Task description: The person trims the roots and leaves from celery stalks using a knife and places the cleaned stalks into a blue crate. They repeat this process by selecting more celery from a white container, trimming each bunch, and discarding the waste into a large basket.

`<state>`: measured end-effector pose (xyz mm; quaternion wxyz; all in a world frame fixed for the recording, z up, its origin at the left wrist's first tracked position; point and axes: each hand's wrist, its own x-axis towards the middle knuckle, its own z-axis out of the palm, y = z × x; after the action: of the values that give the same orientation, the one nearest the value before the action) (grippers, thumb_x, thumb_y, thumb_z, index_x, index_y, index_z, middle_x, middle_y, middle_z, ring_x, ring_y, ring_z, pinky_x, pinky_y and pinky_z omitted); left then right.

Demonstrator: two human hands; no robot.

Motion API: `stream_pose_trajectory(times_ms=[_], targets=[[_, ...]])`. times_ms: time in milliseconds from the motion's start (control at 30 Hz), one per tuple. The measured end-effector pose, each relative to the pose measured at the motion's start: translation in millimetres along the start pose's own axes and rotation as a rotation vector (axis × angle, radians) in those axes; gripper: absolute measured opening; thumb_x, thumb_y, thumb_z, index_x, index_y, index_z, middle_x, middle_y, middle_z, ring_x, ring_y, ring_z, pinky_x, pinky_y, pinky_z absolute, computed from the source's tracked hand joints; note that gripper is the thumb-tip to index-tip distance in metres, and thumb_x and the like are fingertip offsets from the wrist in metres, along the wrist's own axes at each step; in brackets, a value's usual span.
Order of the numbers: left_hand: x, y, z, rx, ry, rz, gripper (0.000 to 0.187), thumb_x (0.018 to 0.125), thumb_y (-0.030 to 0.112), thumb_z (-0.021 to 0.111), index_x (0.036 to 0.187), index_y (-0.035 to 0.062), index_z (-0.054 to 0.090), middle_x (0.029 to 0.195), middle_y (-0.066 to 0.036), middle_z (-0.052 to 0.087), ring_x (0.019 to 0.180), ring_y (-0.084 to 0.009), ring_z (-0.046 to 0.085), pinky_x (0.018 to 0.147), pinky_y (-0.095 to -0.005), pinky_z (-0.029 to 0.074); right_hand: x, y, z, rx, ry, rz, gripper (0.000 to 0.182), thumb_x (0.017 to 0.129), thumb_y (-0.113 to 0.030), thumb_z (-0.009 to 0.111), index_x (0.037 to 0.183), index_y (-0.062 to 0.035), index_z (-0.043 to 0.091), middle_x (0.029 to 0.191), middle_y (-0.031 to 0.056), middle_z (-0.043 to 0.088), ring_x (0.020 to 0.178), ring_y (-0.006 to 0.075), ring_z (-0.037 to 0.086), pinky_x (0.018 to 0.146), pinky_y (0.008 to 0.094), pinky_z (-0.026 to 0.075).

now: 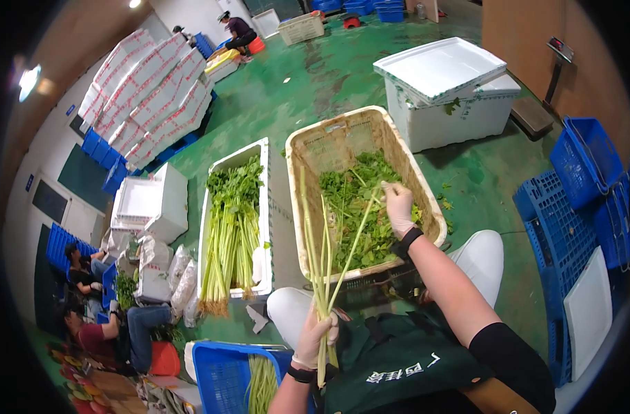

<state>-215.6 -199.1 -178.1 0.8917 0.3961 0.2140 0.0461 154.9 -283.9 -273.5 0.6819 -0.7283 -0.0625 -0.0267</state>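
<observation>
1. Your left hand (315, 337) is gripping several long celery stalks (322, 300) near their lower ends, and they're fanning upward across your view of the big pale crate (315, 148). Holding that low could be letting the tops sway and splay; squeezing harder could be bruising them.
2. Your right hand (399, 207) is bending its fingers in at the top of one stalk, out over the crate. It's looking like a pinch, but I can't tell how firm. A sideways tug could be cracking that stalk partway, or pulling it loose from the bundle.
3. Underneath, loose leaves (391, 234) are covering the crate's bottom; a dropped stalk could be getting lost among that green.
4. Over on your left, a leafy bunch (225, 241) is lying in the white box (265, 207), roots toward the near end. A stray knee could be snagging those.
5. Beside your left leg, the blue crate (218, 372) is holding more stalks; shifting your foot could be jolting it.
</observation>
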Motion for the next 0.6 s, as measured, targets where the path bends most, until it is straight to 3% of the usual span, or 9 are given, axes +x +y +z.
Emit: stream_pose_trajectory(times_ms=[33, 67, 100, 133, 167, 267, 333, 400, 600], targets=[[0, 1, -1, 0.082, -0.026, -0.007, 0.062, 0.096, 0.014, 0.06, 0.149, 0.0084, 0.029, 0.095, -0.005, 0.055, 0.059, -0.0077, 0.047, 0.049, -0.0188, 0.039, 7, 23, -5, -0.264, 0.111, -0.304, 0.021, 0.099, -0.021, 0.059, 0.093, -0.0022, 0.066, 0.08, 0.0124, 0.066, 0.077, 0.0247, 0.065, 0.063, 0.0406, 0.047], [-4, 3, 0, 0.15, -0.027, 0.005, 0.068, 0.096, 0.012, 0.059, 0.154, 0.0095, 0.024, 0.095, -0.005, 0.056, 0.059, -0.0068, 0.047, 0.048, -0.0183, 0.038, 18, 50, -17, -0.244, 0.125, -0.209, 0.025, 0.099, -0.023, 0.054, 0.089, -0.0011, 0.063, 0.078, 0.0165, 0.06, 0.075, 0.0306, 0.059, 0.067, 0.0456, 0.044], [-10, 4, 0, 0.143, 0.018, 0.015, 0.07, 0.096, 0.008, 0.058, 0.156, 0.0099, 0.022, 0.093, -0.004, 0.054, 0.059, -0.0049, 0.046, 0.048, -0.0172, 0.037, 33, 76, -23, -0.298, 0.222, -0.179, 0.028, 0.101, -0.03, 0.051, 0.088, -0.0067, 0.062, 0.076, 0.011, 0.056, 0.07, 0.0236, 0.054, 0.063, 0.0401, 0.042], [-15, 8, 0, 0.203, 0.075, 0.075, 0.069, 0.097, 0.005, 0.057, 0.156, 0.0093, 0.022, 0.089, -0.002, 0.052, 0.058, -0.0047, 0.046, 0.048, -0.0174, 0.038, 64, 134, -48, 0.604, -0.061, 0.089, 0.028, 0.1, -0.029, 0.056, 0.114, -0.0059, 0.062, 0.105, 0.0051, 0.063, 0.089, 0.0156, 0.059, 0.076, 0.0333, 0.048], [-26, 12, -5, 0.227, 0.158, 0.152, 0.062, 0.097, 0.004, 0.056, 0.152, 0.0078, 0.029, 0.083, 0.0, 0.05, 0.056, -0.0044, 0.046, 0.047, -0.0174, 0.038, 38, 80, -55, 0.227, -0.008, 0.264, 0.03, 0.1, -0.043, 0.053, 0.105, -0.0144, 0.061, 0.085, -0.0017, 0.057, 0.069, 0.0116, 0.053, 0.059, 0.0277, 0.041], [-51, 25, -16, 0.179, 0.552, 0.648, 0.04, 0.099, 0.009, 0.058, 0.135, 0.0036, 0.042, 0.078, 0.002, 0.052, 0.057, -0.005, 0.048, 0.049, -0.018, 0.037, 4, 46, -65, 0.029, -0.169, 0.53, 0.031, 0.096, -0.037, 0.063, 0.116, -0.0129, 0.061, 0.093, -0.0022, 0.06, 0.075, 0.0111, 0.054, 0.061, 0.0239, 0.045], [-70, 36, -26, 0.104, 0.831, 0.943, 0.042, 0.101, 0.013, 0.055, 0.14, 0.0048, 0.039, 0.082, -0.001, 0.054, 0.063, -0.0069, 0.051, 0.054, -0.0209, 0.042, 1, 115, -85, 0.357, -0.58, 0.58, 0.027, 0.097, -0.029, 0.062, 0.12, -0.0134, 0.061, 0.092, -0.0028, 0.06, 0.075, 0.0091, 0.054, 0.059, 0.0214, 0.043], [-92, 32, -61, -0.01, 1.039, 1.177, 0.042, 0.102, 0.014, 0.053, 0.141, 0.006, 0.038, 0.086, -0.002, 0.056, 0.07, -0.0096, 0.055, 0.061, -0.0235, 0.047, 10, 155, -88, 0.324, -0.59, 0.734, 0.025, 0.098, -0.024, 0.06, 0.121, -0.0133, 0.063, 0.09, -0.0033, 0.059, 0.072, 0.0074, 0.052, 0.059, 0.0217, 0.044], [-180, -4, -185, -0.744, 1.122, 1.327, 0.025, 0.1, 0.01, 0.058, 0.122, 0.0122, 0.047, 0.097, -0.008, 0.057, 0.09, -0.0256, 0.06, 0.088, -0.0493, 0.054, 12, 149, -83, 0.233, -0.414, 0.849, 0.031, 0.098, -0.018, 0.057, 0.128, -0.0145, 0.062, 0.081, -0.0025, 0.059, 0.061, 0.0091, 0.052, 0.051, 0.0194, 0.045]])
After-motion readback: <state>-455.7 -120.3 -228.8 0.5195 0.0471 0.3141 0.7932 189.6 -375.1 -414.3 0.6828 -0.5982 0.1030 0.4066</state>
